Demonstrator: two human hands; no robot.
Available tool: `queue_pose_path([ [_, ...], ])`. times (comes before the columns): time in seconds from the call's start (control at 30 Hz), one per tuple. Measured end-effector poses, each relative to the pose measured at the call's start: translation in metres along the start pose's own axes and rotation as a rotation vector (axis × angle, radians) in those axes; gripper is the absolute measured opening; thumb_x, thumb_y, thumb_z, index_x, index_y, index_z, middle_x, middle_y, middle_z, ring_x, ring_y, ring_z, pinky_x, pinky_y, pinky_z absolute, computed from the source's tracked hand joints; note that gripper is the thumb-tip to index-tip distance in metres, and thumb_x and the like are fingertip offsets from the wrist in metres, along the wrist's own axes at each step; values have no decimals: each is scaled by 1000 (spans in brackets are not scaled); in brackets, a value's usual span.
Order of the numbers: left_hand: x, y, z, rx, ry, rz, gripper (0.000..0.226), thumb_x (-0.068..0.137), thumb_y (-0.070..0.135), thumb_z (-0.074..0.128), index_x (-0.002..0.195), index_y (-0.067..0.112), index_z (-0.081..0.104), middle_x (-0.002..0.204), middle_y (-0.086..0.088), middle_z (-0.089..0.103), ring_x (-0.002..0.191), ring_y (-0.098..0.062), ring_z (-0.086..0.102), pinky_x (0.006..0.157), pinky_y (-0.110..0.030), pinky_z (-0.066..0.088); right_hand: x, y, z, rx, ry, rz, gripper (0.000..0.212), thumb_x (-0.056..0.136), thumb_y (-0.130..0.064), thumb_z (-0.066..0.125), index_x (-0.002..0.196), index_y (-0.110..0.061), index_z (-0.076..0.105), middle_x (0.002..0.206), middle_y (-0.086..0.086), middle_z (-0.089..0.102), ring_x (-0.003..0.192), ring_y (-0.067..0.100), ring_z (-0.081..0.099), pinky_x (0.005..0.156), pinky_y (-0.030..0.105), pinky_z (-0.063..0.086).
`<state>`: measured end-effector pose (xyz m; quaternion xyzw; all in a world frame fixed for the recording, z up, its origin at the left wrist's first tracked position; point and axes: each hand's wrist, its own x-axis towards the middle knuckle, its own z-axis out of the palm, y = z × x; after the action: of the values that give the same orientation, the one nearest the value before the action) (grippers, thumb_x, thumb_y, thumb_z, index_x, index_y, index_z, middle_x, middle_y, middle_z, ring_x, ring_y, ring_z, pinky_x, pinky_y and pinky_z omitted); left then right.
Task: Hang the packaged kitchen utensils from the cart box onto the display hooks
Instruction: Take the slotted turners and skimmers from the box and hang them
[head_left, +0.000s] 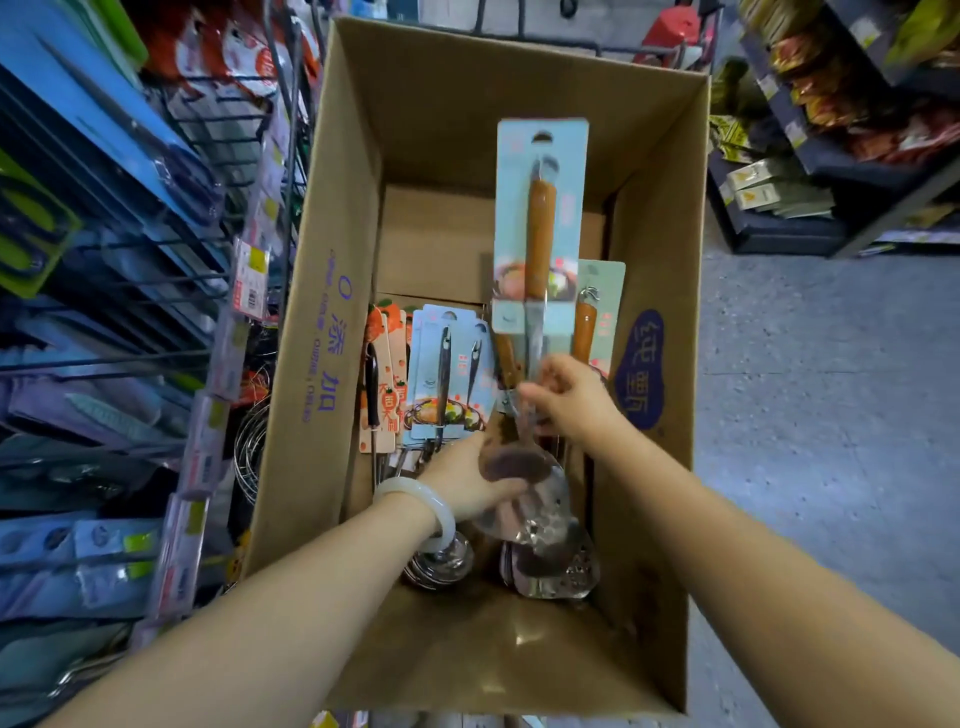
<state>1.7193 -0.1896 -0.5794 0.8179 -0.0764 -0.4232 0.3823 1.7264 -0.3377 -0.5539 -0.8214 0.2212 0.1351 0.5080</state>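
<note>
Fingers of right hand (569, 400) pinching steel shaft of wood-handled spatula (540, 244) on pale blue card, left hand (467, 480) curled round its blade

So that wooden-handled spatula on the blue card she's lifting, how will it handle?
The spatula probably stays stiff: it stands upright above the box while the right hand grips only its metal neck. The polished blade, held by the left hand, may be slippery. The thin card could bend easily.
</note>
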Motion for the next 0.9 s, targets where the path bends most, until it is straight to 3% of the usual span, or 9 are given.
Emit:
queue_pose_path([
  [0.1, 1, 10, -1, -336, 132, -4, 52, 74, 21, 78, 115, 17, 45, 100, 8, 55, 98, -15, 55, 83, -29, 50, 9, -34, -8, 125, 2, -94, 26, 90, -10, 59, 74, -13, 39, 58, 1, 43, 55, 22, 56, 73, 55, 53],
  [0.17, 3, 12, -2, -501, 240, -20, 49, 69, 11, 81, 106, 16, 48, 101, 1, 59, 96, -20, 59, 88, -42, 52, 16, -49, -9, 145, 11, -148, 28, 90, -8, 58, 71, -15, 39, 54, -2, 40, 45, 8, 52, 61, 45, 52],
  [0.23, 6, 13, -4, -612, 318, -44, 53, 63, 6, 84, 103, 16, 51, 104, -7, 64, 98, -26, 63, 91, -50, 52, 20, -60, -7, 135, 21, -184, 30, 89, -9, 60, 69, -19, 40, 57, -3, 41, 57, 15, 61, 59, 38, 49],
  [0.37, 10, 15, -10, -701, 454, -111, 47, 59, 6, 87, 90, 17, 52, 96, -8, 65, 92, -33, 67, 79, -55, 56, 23, -71, 2, 192, 1, -230, 29, 89, -11, 60, 69, -20, 41, 62, 0, 47, 94, 44, 65, 64, 39, 51],
  [0.5, 9, 16, -20, -593, 490, -62, 49, 56, 13, 88, 81, 27, 48, 91, 0, 63, 90, -28, 66, 79, -53, 56, 20, -73, 6, 218, -36, -234, 28, 91, -9, 57, 71, -20, 40, 58, -3, 47, 74, 22, 68, 50, 27, 50],
  [0.57, 8, 16, -21, -580, 479, -31, 44, 62, 10, 86, 79, 25, 49, 85, 0, 62, 73, -15, 67, 70, -43, 60, 18, -74, 5, 254, -45, -237, 25, 91, -10, 57, 73, -19, 42, 64, 2, 54, 69, 15, 65, 47, 22, 49],
  [0.7, 9, 14, -19, -592, 487, -88, 40, 61, 13, 86, 81, 23, 53, 87, -4, 67, 81, -26, 70, 76, -53, 57, 11, -52, 4, 246, 42, -154, 10, 94, -21, 53, 93, -11, 51, 87, 6, 59, 79, 17, 60, 71, 32, 53],
  [0.8, 13, 12, -20, -558, 518, -112, 39, 61, 18, 86, 81, 22, 53, 88, -7, 68, 86, -32, 69, 76, -52, 57, 0, 8, 15, -186, 22, 109, 28, 92, -27, 54, 113, -8, 52, 103, 5, 58, 99, 24, 59, 91, 40, 51],
  [0.9, 14, 10, -22, -526, 549, -85, 35, 67, 15, 83, 83, 17, 51, 78, 2, 60, 82, -25, 64, 75, -43, 57, -16, 61, 28, -504, -102, 388, 49, 87, -30, 62, 126, -7, 43, 126, 13, 51, 114, 30, 53, 94, 41, 48],
])
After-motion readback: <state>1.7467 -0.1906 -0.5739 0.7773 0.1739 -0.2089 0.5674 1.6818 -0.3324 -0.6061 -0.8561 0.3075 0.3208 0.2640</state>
